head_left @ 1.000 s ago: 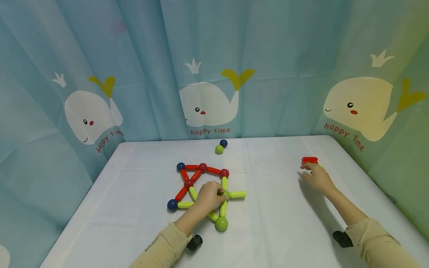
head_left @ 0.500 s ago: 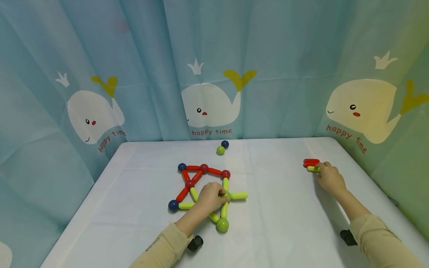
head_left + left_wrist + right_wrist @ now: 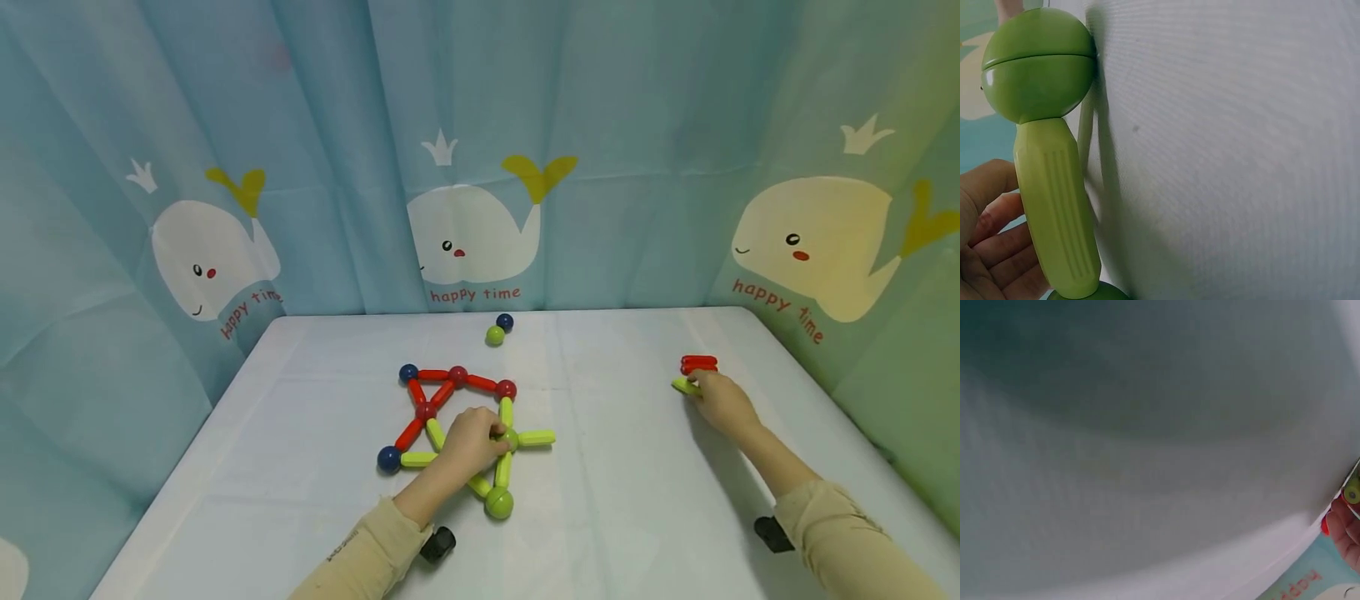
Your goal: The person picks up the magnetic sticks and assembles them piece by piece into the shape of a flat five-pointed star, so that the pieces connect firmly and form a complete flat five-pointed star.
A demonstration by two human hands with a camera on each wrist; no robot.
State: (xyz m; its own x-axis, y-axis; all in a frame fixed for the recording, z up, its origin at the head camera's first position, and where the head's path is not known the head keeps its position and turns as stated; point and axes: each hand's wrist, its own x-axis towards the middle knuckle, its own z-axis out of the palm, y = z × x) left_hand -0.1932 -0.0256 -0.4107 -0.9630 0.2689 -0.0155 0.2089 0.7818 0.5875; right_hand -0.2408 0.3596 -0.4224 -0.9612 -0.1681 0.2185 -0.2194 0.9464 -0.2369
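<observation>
On the table lies a flat frame of red and yellow-green magnetic sticks (image 3: 522, 437) joined by balls. My left hand (image 3: 470, 443) reaches over it and pinches the green ball (image 3: 512, 440) on its right side. In the left wrist view, the fingers (image 3: 1007, 253) curl behind a yellow-green stick (image 3: 1060, 209) between a large green ball (image 3: 1038, 65) and another below. At the right, my right hand (image 3: 723, 404) pinches a loose yellow-green magnetic stick (image 3: 684, 386), its left end tilted out past the fingertips. The right wrist view catches only the stick's end (image 3: 1352, 493) and some fingers.
Red sticks (image 3: 699, 364) lie side by side just behind my right hand. A blue ball (image 3: 505, 322) and a green ball (image 3: 495, 335) stand near the table's back edge. A whale-print curtain (image 3: 630, 167) hangs behind the white table (image 3: 600, 500).
My right hand went to the yellow-green stick beside the red ones, took hold of it and drew it slightly left and toward me. The left hand stays at the frame.
</observation>
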